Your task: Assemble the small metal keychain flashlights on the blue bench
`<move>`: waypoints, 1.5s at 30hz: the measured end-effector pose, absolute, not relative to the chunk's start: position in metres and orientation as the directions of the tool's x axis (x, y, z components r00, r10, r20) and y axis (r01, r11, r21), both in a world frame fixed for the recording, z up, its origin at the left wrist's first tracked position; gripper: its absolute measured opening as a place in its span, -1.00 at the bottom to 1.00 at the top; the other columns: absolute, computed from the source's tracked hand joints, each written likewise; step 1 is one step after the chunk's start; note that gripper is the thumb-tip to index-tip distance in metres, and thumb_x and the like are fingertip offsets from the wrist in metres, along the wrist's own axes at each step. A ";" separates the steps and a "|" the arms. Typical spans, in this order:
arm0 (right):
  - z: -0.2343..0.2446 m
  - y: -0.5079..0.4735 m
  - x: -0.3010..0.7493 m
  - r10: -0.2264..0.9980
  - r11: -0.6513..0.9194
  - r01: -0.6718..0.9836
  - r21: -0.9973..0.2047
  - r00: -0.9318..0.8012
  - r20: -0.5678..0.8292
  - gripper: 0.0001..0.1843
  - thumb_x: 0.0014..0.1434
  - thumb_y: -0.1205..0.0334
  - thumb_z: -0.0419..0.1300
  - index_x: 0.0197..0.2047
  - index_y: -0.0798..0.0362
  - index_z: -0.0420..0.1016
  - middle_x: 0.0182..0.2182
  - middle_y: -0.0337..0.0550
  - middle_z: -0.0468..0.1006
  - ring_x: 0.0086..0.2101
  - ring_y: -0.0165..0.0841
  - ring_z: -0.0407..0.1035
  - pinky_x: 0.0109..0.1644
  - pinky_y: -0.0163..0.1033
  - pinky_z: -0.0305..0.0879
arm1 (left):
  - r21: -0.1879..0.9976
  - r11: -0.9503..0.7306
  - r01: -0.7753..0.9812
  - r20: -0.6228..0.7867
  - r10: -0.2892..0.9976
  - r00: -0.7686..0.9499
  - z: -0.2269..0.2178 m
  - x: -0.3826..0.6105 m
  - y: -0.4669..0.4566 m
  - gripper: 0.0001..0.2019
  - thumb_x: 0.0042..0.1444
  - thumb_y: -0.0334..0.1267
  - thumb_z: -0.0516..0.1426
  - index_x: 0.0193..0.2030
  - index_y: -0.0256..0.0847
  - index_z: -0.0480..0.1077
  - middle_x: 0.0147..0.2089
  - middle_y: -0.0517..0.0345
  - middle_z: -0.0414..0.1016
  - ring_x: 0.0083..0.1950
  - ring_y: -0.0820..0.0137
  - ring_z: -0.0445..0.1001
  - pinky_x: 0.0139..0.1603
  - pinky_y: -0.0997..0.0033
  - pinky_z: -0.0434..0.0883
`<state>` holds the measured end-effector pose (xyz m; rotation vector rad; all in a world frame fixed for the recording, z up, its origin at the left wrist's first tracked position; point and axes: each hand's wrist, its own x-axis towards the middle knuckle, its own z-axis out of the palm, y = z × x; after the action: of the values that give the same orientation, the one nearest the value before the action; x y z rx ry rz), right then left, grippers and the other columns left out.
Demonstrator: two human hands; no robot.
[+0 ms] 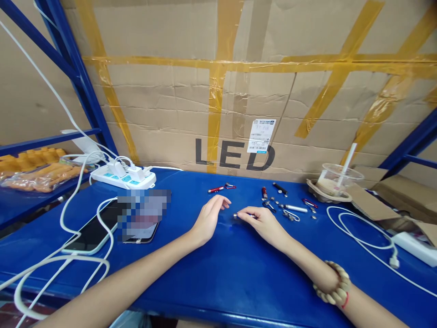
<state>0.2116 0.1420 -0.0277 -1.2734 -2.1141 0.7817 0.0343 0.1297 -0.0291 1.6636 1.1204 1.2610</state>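
Observation:
My right hand (pixel 264 223) is closed in a pinch around a small flashlight (pixel 235 215), held just above the blue table. Its silver end sticks out to the left of the fingertips; most of its body is hidden. My left hand (pixel 210 218) is beside it with loosely curved fingers apart and nothing visible in them. Beyond the left hand lies a red keychain flashlight (pixel 215 189) with a red carabiner clip (pixel 230 186). Behind the right hand are a red tube (pixel 264 192), a black tube (pixel 280 187), a silver tube (pixel 296 208) and several small silver round pieces (pixel 313 217).
Two phones (pixel 94 228) and a white power strip (pixel 123 177) with tangled cables are on the left. A plastic cup with a straw (pixel 336 180), an open carton (pixel 378 200) and a coiled white cable (pixel 362 232) stand right. A large taped cardboard box (pixel 164 114) walls the back.

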 end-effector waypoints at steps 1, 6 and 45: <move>-0.028 0.142 0.212 0.904 0.377 0.580 -0.722 -0.401 0.149 -0.64 0.14 -0.03 0.02 -0.31 -0.01 0.54 -0.32 -0.25 0.55 -0.29 -0.34 0.39 -0.21 -0.31 0.22 | 0.922 -0.333 0.195 0.312 0.941 0.133 -0.030 0.034 0.130 -0.64 0.21 -0.13 -0.20 -0.31 -0.24 0.32 -0.27 0.07 0.40 -0.20 0.35 0.35 -0.11 0.38 0.27; -0.025 0.140 0.210 0.896 0.393 0.530 -0.751 -0.403 0.185 -0.60 0.18 -0.02 -0.03 -0.25 0.05 0.52 -0.27 -0.20 0.53 -0.27 -0.34 0.38 -0.18 -0.30 0.23 | 0.927 -0.328 0.180 0.306 0.942 0.139 -0.031 0.034 0.130 -0.66 0.21 -0.14 -0.19 -0.31 -0.24 0.32 -0.28 0.08 0.39 -0.20 0.36 0.34 -0.11 0.39 0.25; -0.024 0.139 0.210 0.879 0.433 0.510 -0.743 -0.422 0.223 -0.70 0.11 0.08 0.10 -0.18 0.02 0.53 -0.30 -0.18 0.51 -0.31 -0.42 0.39 -0.22 -0.37 0.29 | 0.925 -0.341 0.169 0.322 0.938 0.129 -0.031 0.034 0.131 -0.67 0.21 -0.16 -0.19 -0.32 -0.25 0.33 -0.28 0.10 0.38 -0.21 0.38 0.34 -0.14 0.43 0.26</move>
<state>0.2102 0.1391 -0.0243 -1.1637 -2.0842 0.7909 0.0337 0.1308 -0.0308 1.6497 1.0915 1.2812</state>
